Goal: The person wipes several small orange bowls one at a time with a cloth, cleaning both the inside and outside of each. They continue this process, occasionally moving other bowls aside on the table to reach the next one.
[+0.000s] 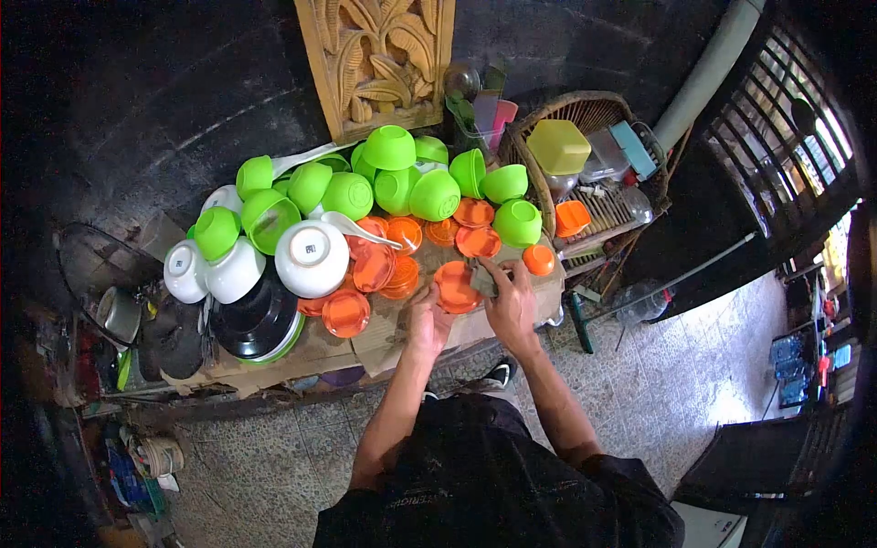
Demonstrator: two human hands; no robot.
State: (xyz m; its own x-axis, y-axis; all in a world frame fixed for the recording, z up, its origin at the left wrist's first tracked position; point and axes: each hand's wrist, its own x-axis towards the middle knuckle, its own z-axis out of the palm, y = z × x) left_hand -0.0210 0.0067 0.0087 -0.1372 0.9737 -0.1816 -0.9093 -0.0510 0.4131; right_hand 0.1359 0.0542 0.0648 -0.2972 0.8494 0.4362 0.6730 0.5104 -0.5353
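Observation:
An orange lid (456, 287) is held at its left edge by my left hand (427, 320), over the cardboard-covered table (384, 342). My right hand (512, 303) grips a grey-green cloth (482, 279) against the lid's right side. Several other orange lids (346, 313) lie to the left and behind. A small orange lid (539, 260) rests just right of my right hand. Green bowls (434, 195) are piled behind the lids, with white bowls (311, 258) at the left.
Black bowls (256, 315) stand at the table's left front. A wicker rack (585, 105) at the right holds plastic containers (559, 146). A carved wooden panel (379, 64) leans on the dark wall. A dark pot (119, 315) is at the far left.

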